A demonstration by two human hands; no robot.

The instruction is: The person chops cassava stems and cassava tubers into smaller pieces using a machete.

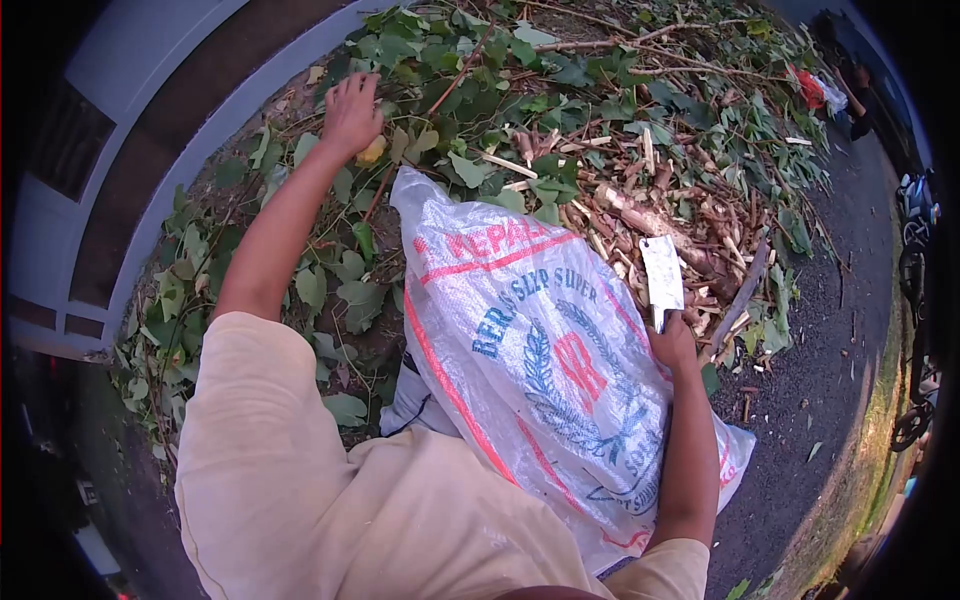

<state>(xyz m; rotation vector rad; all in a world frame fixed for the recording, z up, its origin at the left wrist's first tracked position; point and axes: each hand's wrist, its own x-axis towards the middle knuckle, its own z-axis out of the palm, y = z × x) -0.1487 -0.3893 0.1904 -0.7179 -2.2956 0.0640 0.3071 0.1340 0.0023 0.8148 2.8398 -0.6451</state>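
In my right hand (674,342) is a cleaver (661,275) with a broad pale blade that points away from me. The blade stands in front of a heap of chopped stems (705,225), over the edge of the sack. My left hand (353,115) reaches out to the far left, above green leaves (385,50), with its fingers apart and slightly bent. Nothing shows in it, though the fingertips are partly turned away. A white woven sack (480,330) with red and blue print spreads across my lap.
Leafy cut branches (690,68) lie behind the heap. A thick dark stick (740,300) rests at its right side. A grey-blue wall (150,120) curves along the left. Asphalt (840,330) runs along the right, where another person (860,105) and a bicycle (912,270) are partly visible.
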